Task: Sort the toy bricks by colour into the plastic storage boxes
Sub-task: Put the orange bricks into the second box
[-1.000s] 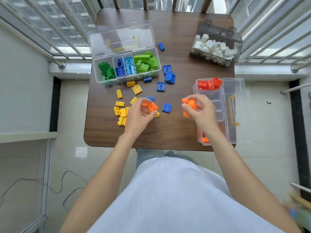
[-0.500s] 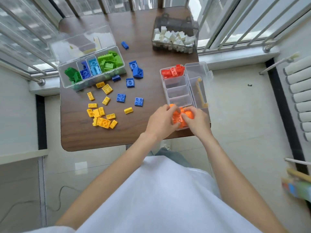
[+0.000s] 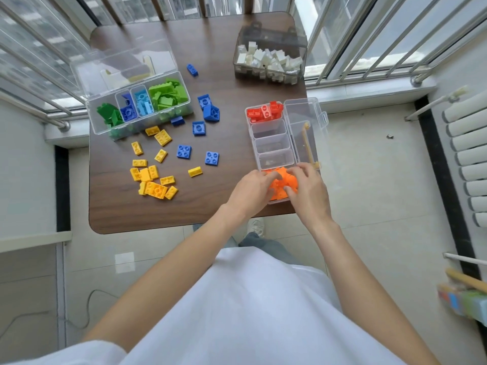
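Two hands (image 3: 253, 191), roughly seventeen yellow bricks (image 3: 154, 172)

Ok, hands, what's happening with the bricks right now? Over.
Left hand and right hand both down in the orange bricks, nearest compartment of the right box. Grip unclear. Yellow bricks and blue bricks loose on table. Nothing blocking.

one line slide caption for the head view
Both hands over orange bricks in the box's nearest compartment; yellow and blue bricks unsorted.

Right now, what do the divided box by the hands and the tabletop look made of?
Divided box: clear hard plastic, glossy; the table shows through its walls and empty compartments. Tabletop: dark wood grain, smooth with a soft sheen; probably laminate or veneer, though solid wood can't be ruled out.
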A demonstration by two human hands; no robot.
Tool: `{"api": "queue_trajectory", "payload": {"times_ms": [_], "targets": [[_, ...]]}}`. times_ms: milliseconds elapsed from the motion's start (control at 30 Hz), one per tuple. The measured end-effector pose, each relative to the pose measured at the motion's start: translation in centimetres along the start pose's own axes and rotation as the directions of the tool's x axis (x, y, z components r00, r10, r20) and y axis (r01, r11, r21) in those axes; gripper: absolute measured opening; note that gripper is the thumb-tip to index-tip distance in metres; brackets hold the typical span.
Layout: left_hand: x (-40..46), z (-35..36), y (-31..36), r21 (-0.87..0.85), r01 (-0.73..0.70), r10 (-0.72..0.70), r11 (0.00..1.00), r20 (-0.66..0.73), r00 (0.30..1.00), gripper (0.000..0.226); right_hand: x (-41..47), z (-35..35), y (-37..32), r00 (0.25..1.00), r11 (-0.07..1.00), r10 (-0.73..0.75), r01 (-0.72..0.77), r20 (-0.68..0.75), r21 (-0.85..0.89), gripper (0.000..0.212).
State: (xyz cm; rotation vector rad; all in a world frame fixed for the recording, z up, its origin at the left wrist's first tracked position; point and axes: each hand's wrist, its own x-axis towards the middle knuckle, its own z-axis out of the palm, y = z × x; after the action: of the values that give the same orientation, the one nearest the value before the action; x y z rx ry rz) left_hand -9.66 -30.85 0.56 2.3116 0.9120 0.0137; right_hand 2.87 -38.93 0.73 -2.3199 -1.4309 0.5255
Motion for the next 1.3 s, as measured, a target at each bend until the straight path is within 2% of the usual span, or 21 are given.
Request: {"api": "queue_trajectory", "payload": {"times_ms": [133,267,467,567,733,833,967,1133,1300], "targets": [[-0.1,-0.1,-0.3,-0.022,0.005,-0.006,1.000,-0.053,0.999,0.032,-0.4,0.6,0.4,0.999,1.000,-0.011,0.012,-0.032,0.029,0.029],[0.0,0.9,-1.1,0.112,-0.090,0.097,0.990,-0.064,0.993,0.050,-1.1,1.4,1.0,0.996,0.996,-0.067,0.063,-0.057,-0.066,0.023],[0.1,1.2,-1.4,0.308,-0.103,0.149,0.946,-0.130,0.980,0.037,-0.8,1.5,1.2,0.994,0.996,-0.061,0.054,-0.087,-0.074,0.011],[-0.3,1.3,-1.4,0.271,-0.084,0.137,0.959,-0.183,0.973,0.033,-0.4,1.4,1.2,0.987,0.988,-0.140,0.134,-0.080,-0.079,0.015],[-1.2,1.7,-2.3,0.171,-0.055,0.086,0.984,-0.179,0.980,0.051,0.0,1.2,1.1,0.969,0.960,-0.248,0.247,0.007,-0.129,0.030],[-1.5,2.0,-3.0,0.097,-0.044,0.056,0.994,-0.125,0.991,0.064,0.6,1.1,0.6,0.952,0.948,-0.302,0.306,0.055,-0.083,0.025],[-1.6,2.0,-3.6,0.144,-0.037,0.051,0.989,-0.095,0.994,0.069,1.0,1.5,0.2,0.944,0.946,-0.321,0.323,0.073,-0.013,0.012],[-1.6,2.1,-3.8,0.221,-0.098,0.127,0.970,-0.119,0.985,0.057,1.3,1.5,1.4,0.985,0.984,-0.166,0.168,0.036,-0.057,0.008],[-1.5,2.4,-3.4,0.384,-0.118,0.202,0.916,-0.187,0.961,0.036,1.2,0.8,1.1,0.981,0.981,-0.193,0.192,-0.017,-0.037,0.009]]}}
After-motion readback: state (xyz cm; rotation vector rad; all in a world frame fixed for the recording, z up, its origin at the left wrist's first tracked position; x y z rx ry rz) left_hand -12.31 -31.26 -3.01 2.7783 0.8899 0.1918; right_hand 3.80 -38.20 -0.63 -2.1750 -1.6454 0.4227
